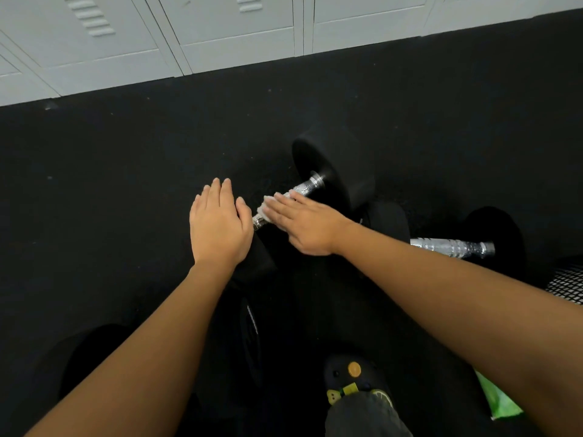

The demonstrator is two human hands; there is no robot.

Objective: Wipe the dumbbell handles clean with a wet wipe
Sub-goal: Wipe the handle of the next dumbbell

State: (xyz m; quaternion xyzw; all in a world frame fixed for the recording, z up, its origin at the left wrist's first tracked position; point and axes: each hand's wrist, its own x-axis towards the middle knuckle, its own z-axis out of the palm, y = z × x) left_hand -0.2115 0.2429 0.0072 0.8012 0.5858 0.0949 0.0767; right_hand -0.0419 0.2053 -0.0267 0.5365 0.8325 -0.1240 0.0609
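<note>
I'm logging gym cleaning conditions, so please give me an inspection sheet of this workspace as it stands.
Surface: black rubber floor, a few pale specks.
Job's things: white wipe lies on the chrome handle of the left dumbbell; right dumbbell lies untouched.
Clutter: green packet at lower right; mesh item at the right edge, unclear what it is.
Grippers: left hand flat over the left dumbbell's near end; right hand presses the wipe with straight fingers.
Cables: nothing seen.
Surroundings: grey lockers along the far edge; a shoe below.
</note>
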